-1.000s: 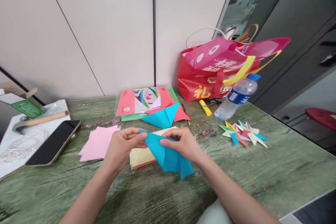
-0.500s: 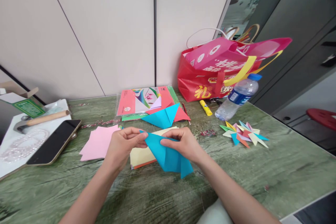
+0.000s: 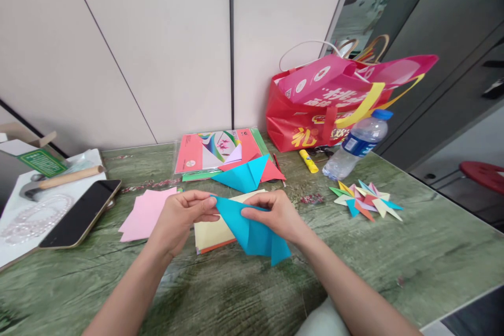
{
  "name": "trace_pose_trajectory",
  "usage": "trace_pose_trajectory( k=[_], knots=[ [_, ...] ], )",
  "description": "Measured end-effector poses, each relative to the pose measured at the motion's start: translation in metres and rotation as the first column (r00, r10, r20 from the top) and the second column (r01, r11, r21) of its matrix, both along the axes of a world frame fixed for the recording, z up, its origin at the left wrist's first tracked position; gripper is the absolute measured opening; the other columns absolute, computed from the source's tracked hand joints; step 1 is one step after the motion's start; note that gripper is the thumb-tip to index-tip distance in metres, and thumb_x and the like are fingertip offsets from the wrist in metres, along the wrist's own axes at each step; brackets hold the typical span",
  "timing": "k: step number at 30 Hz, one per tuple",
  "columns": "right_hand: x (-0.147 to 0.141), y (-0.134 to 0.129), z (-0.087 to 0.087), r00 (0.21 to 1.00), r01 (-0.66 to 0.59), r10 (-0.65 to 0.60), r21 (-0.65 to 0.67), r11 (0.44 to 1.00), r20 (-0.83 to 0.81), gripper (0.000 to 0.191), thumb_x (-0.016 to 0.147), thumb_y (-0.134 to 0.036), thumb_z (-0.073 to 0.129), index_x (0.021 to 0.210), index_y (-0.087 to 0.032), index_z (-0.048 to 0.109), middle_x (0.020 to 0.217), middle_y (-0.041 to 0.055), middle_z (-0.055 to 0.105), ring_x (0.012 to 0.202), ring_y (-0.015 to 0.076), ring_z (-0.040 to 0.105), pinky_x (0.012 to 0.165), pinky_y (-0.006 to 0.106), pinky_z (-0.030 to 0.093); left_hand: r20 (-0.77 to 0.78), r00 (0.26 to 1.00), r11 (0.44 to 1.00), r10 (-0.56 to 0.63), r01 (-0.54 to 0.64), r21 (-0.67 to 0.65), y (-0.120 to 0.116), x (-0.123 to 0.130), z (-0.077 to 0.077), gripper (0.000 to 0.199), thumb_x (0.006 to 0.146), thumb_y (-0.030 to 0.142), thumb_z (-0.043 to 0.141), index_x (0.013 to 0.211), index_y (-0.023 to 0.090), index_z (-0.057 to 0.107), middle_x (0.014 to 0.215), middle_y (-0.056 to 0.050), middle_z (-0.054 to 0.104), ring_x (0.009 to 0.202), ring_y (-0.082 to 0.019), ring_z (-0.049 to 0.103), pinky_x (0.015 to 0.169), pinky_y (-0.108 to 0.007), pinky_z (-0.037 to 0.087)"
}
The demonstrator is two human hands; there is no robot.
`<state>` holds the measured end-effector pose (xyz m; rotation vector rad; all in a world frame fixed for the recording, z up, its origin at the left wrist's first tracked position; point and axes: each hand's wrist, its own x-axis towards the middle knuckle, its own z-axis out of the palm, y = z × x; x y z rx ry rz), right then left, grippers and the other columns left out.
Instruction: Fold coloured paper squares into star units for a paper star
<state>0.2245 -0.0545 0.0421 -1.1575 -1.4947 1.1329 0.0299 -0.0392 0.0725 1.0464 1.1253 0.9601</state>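
A creased sheet of blue origami paper (image 3: 246,228) is held up in the air between my two hands. My left hand (image 3: 187,218) pinches its upper left corner between thumb and fingers. On its upper edge, my right hand (image 3: 273,212) grips the paper with the thumb in front. Folds run down the sheet, and its lower right end hangs as a pointed flap. Below and behind it lies a stack of pale yellow paper (image 3: 208,233) with orange beneath. Another folded blue paper (image 3: 248,174) rests just beyond my hands, over a red folded one (image 3: 271,170).
Pink sheets (image 3: 145,215) lie to the left, near a phone (image 3: 81,215) and a hammer (image 3: 65,178). Paper packs (image 3: 192,152) are against the wall. To the right are a glue stick (image 3: 308,161), a bottle (image 3: 356,144), a red bag (image 3: 283,121) and folded multicoloured stars (image 3: 366,199).
My left hand has shifted very slightly left along the corner of the blue paper. My right hand and its grip look almost the same.
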Motion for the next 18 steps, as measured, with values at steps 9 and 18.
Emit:
trace_pose_trajectory(
  k=[9, 18],
  knots=[
    [0.0005, -0.0001, 0.0006, 1.000, -0.014, 0.014, 0.004, 1.000, -0.011, 0.010, 0.063, -0.025, 0.069, 0.070, -0.019, 0.070, 0.075, 0.0018, 0.071, 0.072, 0.0195, 0.064, 0.065, 0.030, 0.050, -0.004, 1.000, 1.000, 0.024, -0.024, 0.007, 0.0001, -0.0006, -0.0011, 0.017, 0.056, 0.026, 0.076, 0.065, 0.014, 0.067, 0.059, -0.001, 0.070, 0.054, -0.014, 0.063, 0.060, -0.027, 0.054],
    [0.0005, -0.0004, 0.0033, 1.000, 0.030, -0.030, -0.033, 0.999, 0.008, 0.014, 0.061, -0.028, 0.070, 0.071, -0.017, 0.070, 0.076, 0.0029, 0.071, 0.074, 0.0207, 0.064, 0.066, 0.032, 0.050, -0.007, 1.000, 0.999, 0.023, -0.023, 0.047, 0.0010, -0.0005, -0.0022, 0.016, 0.059, 0.026, 0.074, 0.066, 0.014, 0.067, 0.059, -0.002, 0.070, 0.055, -0.013, 0.063, 0.061, -0.026, 0.053]
  ],
)
